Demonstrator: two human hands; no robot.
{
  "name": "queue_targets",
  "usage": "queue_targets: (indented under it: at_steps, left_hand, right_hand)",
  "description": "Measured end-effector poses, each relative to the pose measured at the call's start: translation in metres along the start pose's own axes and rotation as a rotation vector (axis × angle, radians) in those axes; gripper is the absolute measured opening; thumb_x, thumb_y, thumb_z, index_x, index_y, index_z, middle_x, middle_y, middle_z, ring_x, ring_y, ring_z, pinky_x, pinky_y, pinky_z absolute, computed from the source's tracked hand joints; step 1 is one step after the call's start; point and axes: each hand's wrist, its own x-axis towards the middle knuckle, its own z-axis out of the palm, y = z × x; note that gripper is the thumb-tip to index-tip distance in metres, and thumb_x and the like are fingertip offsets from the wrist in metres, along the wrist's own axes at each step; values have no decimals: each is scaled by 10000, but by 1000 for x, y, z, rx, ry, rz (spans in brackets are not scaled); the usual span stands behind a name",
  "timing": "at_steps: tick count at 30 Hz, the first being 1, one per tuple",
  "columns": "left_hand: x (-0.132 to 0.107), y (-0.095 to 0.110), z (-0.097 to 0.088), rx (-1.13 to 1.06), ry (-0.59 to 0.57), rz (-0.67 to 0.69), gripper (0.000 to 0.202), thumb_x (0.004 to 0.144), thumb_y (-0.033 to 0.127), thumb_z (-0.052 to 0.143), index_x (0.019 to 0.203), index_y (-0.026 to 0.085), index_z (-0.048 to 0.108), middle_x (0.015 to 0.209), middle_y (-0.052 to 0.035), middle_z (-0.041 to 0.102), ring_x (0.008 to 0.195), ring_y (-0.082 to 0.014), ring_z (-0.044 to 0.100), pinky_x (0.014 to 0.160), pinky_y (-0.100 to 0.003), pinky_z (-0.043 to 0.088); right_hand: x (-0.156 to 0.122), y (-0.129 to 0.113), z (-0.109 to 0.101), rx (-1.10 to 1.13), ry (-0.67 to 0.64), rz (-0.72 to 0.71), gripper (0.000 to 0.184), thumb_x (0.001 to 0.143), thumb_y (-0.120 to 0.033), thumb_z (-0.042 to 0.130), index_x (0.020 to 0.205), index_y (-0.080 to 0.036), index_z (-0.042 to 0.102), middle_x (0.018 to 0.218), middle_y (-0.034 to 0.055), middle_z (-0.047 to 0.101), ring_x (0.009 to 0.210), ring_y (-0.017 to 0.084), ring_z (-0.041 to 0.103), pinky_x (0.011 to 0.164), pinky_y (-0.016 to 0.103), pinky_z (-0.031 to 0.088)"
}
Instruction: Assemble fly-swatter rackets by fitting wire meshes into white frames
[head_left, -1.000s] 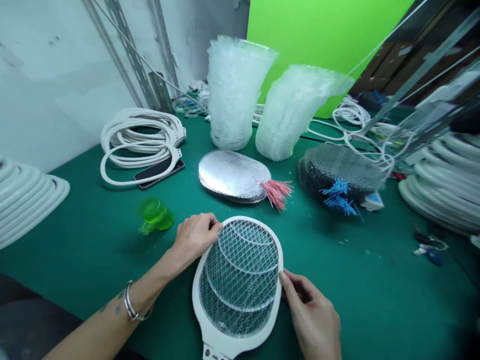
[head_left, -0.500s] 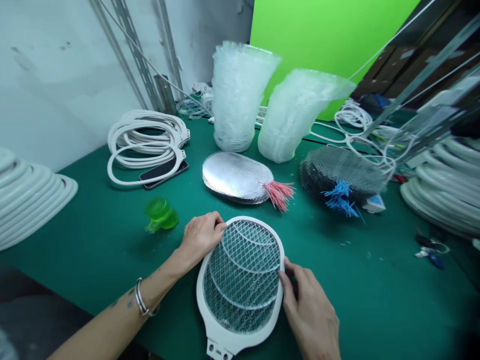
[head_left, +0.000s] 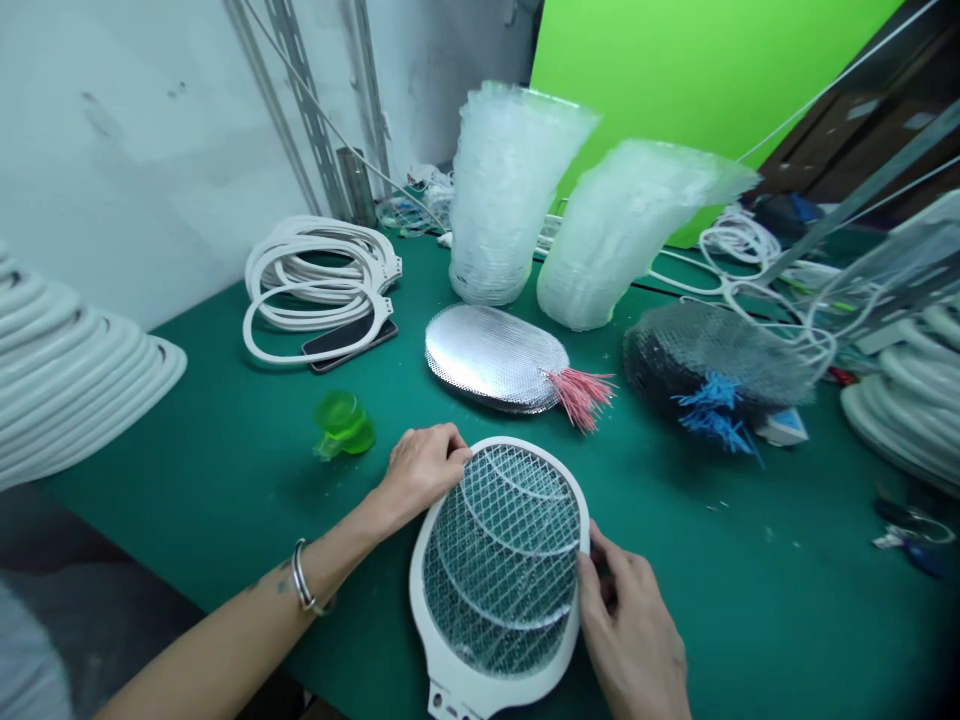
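A white oval racket frame (head_left: 442,625) filled with wire mesh lies flat on the green table (head_left: 705,560) in front of me. My left hand (head_left: 421,468) grips its upper left rim, fingers curled over the edge. My right hand (head_left: 628,630) presses against its right rim, thumb and fingers closed on the frame. A silver bracelet sits on my left wrist.
Behind the frame lie a stack of silver mesh (head_left: 495,357) with red wires and a dark mesh stack (head_left: 712,355) with blue wires. Two tall stacks of clear plastic pieces (head_left: 510,190) stand further back. White frame rings (head_left: 315,275), a phone (head_left: 349,343) and a green plastic piece (head_left: 343,423) lie at left.
The view has shifted slightly left. Both hands stay on the racket frame, which has barely turned; my right hand has slid a little lower along the rim.
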Motion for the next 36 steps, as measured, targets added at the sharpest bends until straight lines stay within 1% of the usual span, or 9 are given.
queue_targets:
  at_steps: [6, 11, 15, 17, 18, 23, 27, 31, 36]
  left_hand:
    - [4, 3, -2, -5, 0, -32, 160, 859, 303, 502, 757, 237, 608, 779, 8, 686, 725, -199, 600, 589, -294, 333]
    - [1, 11, -3, 77, 59, 9, 261, 890, 368, 457, 699, 218, 553, 724, -5, 665, 689, -212, 572, 629, -319, 328]
    - [0, 11, -2, 45, 63, 9, 213, 885, 363, 472, 787, 232, 608, 774, 3, 682, 684, -197, 586, 613, -308, 335]
    - [1, 11, -2, -11, 52, 21, 180, 874, 340, 486, 869, 256, 645, 825, 14, 692, 708, -189, 601, 605, -298, 342]
    - [2, 10, -2, -31, 50, 26, 178, 869, 333, 492, 886, 267, 656, 843, 19, 696, 720, -187, 607, 601, -294, 344]
    - [8, 9, 1, -77, 61, 6, 260, 872, 432, 514, 758, 254, 666, 787, 23, 701, 696, -185, 612, 580, -289, 337]
    - [13, 8, 3, -109, 55, -21, 234, 848, 436, 560, 749, 257, 675, 780, 23, 705, 706, -185, 622, 573, -282, 345]
    - [16, 8, 4, -126, 48, -11, 216, 843, 424, 575, 753, 258, 680, 769, 25, 700, 701, -176, 619, 576, -281, 353]
    - [14, 12, 6, -42, 90, -3, 198, 857, 380, 567, 742, 250, 664, 766, 19, 694, 705, -186, 608, 590, -299, 343]
  right_hand:
    - [6, 1, -6, 98, -29, -39, 577, 784, -628, 403, 1156, -262, 650, 1058, 48, 617, 829, 215, 614, 697, 345, 472]
    - [8, 0, -2, 39, 52, -22, 518, 828, -669, 360, 1003, -281, 654, 1001, 36, 633, 785, 217, 614, 653, 351, 430]
    - [10, -2, 1, 62, 118, -19, 525, 843, -646, 368, 1141, -291, 612, 1065, 30, 635, 769, 205, 618, 639, 344, 420]
    - [12, -3, 0, 68, 113, -32, 509, 840, -630, 388, 1153, -304, 622, 1084, 22, 638, 792, 204, 622, 666, 345, 425]
    - [13, -3, -1, 71, 100, -40, 487, 835, -623, 402, 1111, -306, 646, 1064, 18, 646, 800, 206, 622, 679, 346, 427]
    - [20, -4, -6, 140, 85, -21, 430, 785, -643, 471, 913, -297, 692, 917, 9, 681, 755, 212, 619, 658, 340, 427]
    - [24, -1, -3, 200, 127, -25, 453, 766, -674, 485, 857, -283, 695, 917, 14, 693, 755, 216, 623, 662, 340, 430]
    - [27, 2, -5, 332, 60, 32, 439, 718, -666, 560, 822, -262, 699, 875, 26, 713, 798, 230, 643, 691, 326, 448]
    - [28, 1, -10, 165, 85, -17, 430, 726, -669, 522, 797, -284, 700, 889, 16, 708, 771, 236, 638, 649, 338, 427]
